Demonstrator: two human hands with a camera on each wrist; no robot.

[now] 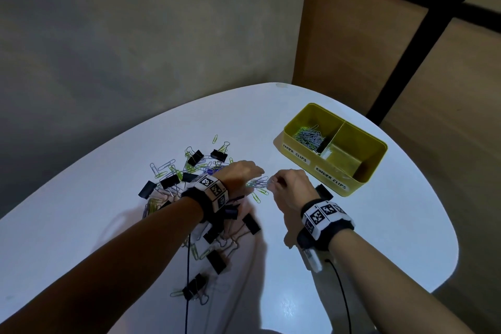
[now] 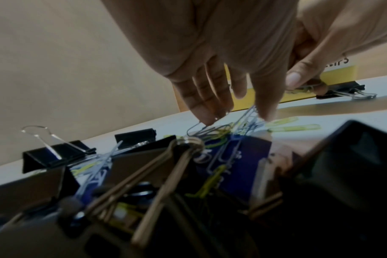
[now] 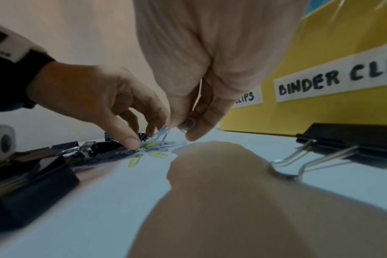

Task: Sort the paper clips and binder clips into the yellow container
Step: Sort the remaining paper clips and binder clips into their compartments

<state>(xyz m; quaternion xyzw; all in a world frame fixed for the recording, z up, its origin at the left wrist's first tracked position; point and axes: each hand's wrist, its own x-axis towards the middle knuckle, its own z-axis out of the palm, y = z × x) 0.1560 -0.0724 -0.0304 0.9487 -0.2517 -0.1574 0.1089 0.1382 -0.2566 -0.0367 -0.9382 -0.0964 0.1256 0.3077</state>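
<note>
The yellow container [image 1: 375, 149] stands at the right of the white table [image 1: 352, 225]. Its compartment labelled PAPER CLIPS holds several paper clips [image 1: 309, 137]; the one labelled BINDER CLIPS looks empty. A mixed pile of black binder clips [image 1: 169, 180] and coloured paper clips lies at centre left. My left hand [image 1: 259, 173] reaches down at the pile's right edge and pinches a tangle of paper clips [image 1: 257, 184] between thumb and fingers [image 2: 207, 104]. Right beside it, my right hand [image 1: 273, 180] pinches paper clips from the same tangle [image 3: 164, 132].
One black binder clip [image 1: 324, 191] lies alone between my right wrist and the container's front wall. More binder clips [image 1: 217, 262] lie under and behind my left forearm. Thin black cables [image 1: 187, 279] hang from both wrists. A wall rises just behind the table's far edge.
</note>
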